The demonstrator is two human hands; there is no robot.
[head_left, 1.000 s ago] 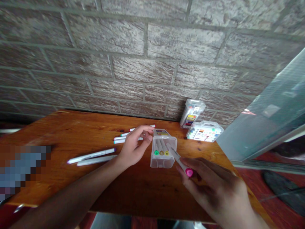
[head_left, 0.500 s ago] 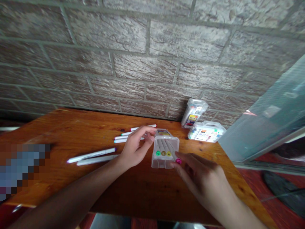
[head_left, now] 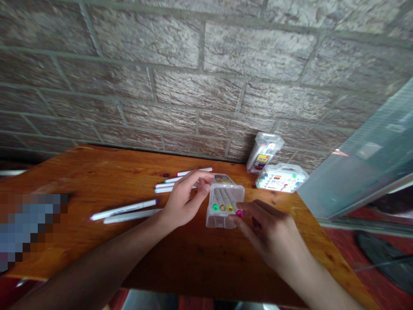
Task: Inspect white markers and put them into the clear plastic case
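Note:
A clear plastic marker case [head_left: 221, 221] lies open on the wooden table, its lid [head_left: 222, 178] tipped back on the far side. Inside rest markers with green [head_left: 215, 207], brown and yellow ends, side by side. My right hand [head_left: 267, 228] pinches a pink-ended marker [head_left: 239, 213] between thumb and fingers; its shaft lies in the case's right part. My left hand [head_left: 187, 198] is curled at the case's left edge, thumb and fingertips closed on it. Several loose white markers [head_left: 124, 209] lie left of and behind my left hand.
Two more marker cases are by the wall: one upright [head_left: 264, 153], the other, wider one [head_left: 282, 177] in front of it. A stone-block wall [head_left: 177, 99] borders the table's [head_left: 180, 267] far edge. A glass panel [head_left: 351, 159] stands at the right.
My right hand has pushed the pink-ended marker slightly farther into the case, level with the others. My left hand stays at the case's left edge.

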